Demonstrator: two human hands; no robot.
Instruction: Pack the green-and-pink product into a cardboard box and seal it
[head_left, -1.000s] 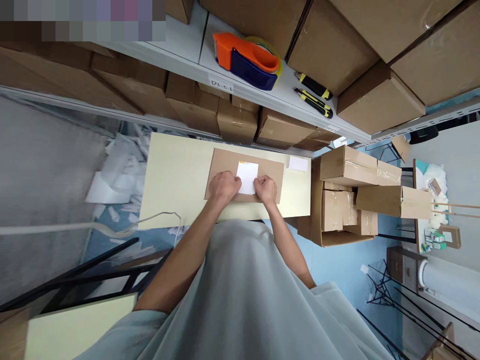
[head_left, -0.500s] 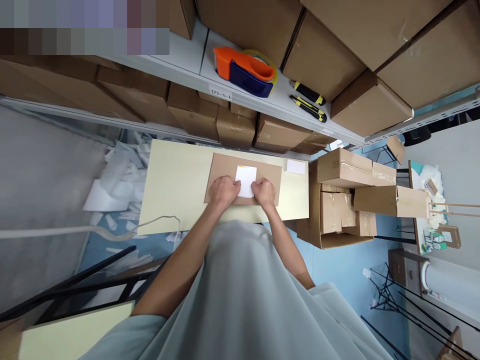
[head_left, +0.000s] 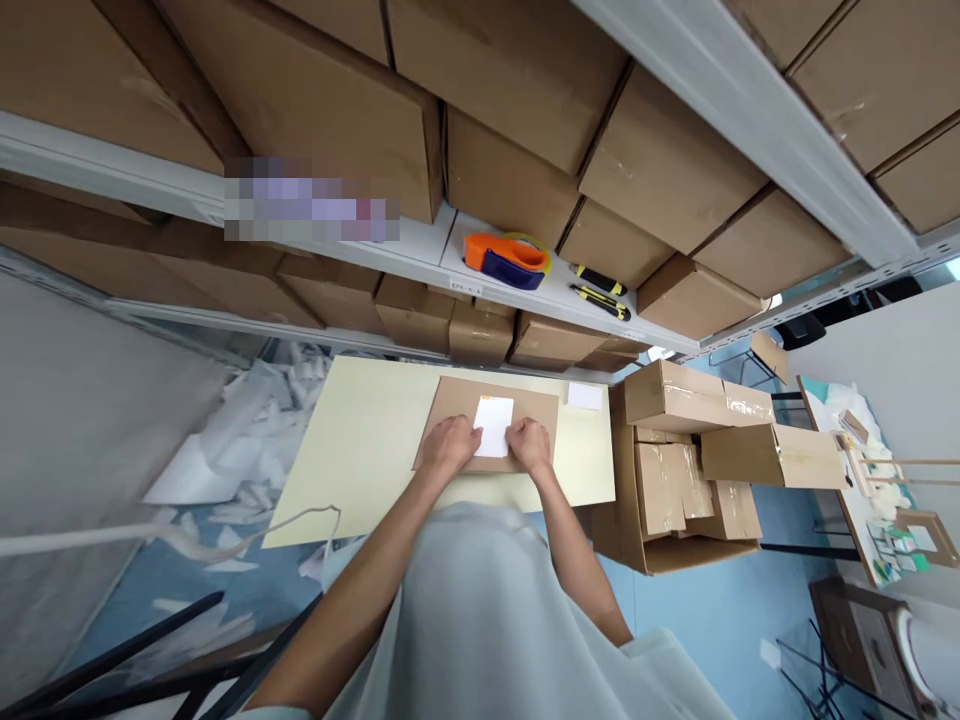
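Note:
A flat brown cardboard box lies on a pale yellow table. A white label sits on top of the box. My left hand rests on the box at the label's left edge, fingers curled and pressed down. My right hand does the same at the label's right edge. Both hands touch the label's near corners.
A small white sheet lies at the table's far right. On the shelf behind are an orange and blue tape dispenser and two yellow-black utility knives. Cardboard boxes stack at the right. Paper scraps litter the floor at left.
The camera has tilted up, so the table and hands sit lower in the picture and more shelving shows. My hands stay at the label's sides on the box.

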